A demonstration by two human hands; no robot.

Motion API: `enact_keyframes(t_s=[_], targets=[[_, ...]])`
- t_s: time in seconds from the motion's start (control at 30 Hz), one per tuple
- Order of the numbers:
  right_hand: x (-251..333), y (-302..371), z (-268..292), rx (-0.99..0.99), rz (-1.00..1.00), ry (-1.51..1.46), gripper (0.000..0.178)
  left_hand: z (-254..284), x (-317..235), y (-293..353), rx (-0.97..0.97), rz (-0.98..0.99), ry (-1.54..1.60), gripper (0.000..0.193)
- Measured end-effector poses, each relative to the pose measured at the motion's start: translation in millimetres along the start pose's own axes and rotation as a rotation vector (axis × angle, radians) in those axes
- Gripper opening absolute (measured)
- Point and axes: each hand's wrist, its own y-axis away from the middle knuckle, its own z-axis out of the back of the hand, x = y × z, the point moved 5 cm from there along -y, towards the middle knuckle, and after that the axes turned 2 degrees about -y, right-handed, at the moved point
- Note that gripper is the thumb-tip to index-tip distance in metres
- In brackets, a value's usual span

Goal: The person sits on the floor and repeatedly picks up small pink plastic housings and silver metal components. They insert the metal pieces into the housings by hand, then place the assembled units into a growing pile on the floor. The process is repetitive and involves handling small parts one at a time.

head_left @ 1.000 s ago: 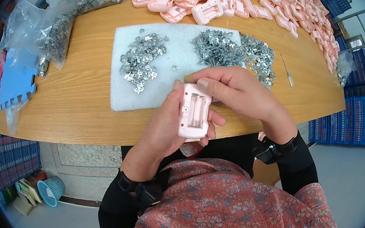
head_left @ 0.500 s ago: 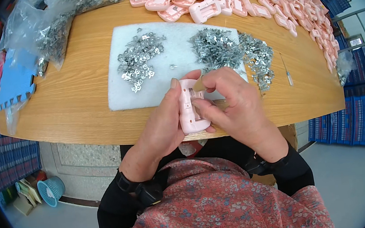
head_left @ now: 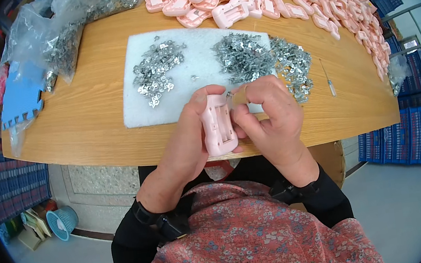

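Note:
My left hand (head_left: 182, 134) is wrapped round a pale pink plastic housing (head_left: 212, 131) with a long recess like a battery compartment, held upright over the table's near edge. At its upper right, my right hand (head_left: 273, 116) has its bent index finger and thumb close to the housing. A small metal contact piece (head_left: 229, 94) shows at the right fingertips; how it is gripped is partly hidden. Beyond the hands lies a white foam pad (head_left: 196, 50). It bears a loose pile of flat metal pieces (head_left: 155, 75) on the left and a denser metal pile (head_left: 243, 57) on the right.
Many pink housings (head_left: 230, 12) heap along the back and right of the wooden table (head_left: 92, 93). A thin screwdriver-like tool (head_left: 331, 86) lies at right. Clear bags of metal parts (head_left: 63, 44) and a blue foam mat (head_left: 22, 96) sit at left. A blue basket (head_left: 62, 221) stands on the floor.
My right hand's fingers have moved from inside the housing's recess to its upper right edge, uncovering the recess. The left hand keeps its hold; the housing has turned slightly.

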Motion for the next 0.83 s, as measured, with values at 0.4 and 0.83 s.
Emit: enact_keyframes(t_s=[0.4, 0.83], targets=[[-1, -1, 10, -0.019, 0.011, -0.021, 0.024, -4, -10, -1, -0.107, -0.267, -0.466, 0.016], [-13, -6, 20, 0.149, -0.305, -0.172, 0.016, -5, -18, -3, -0.127, -0.249, -0.589, 0.011]])
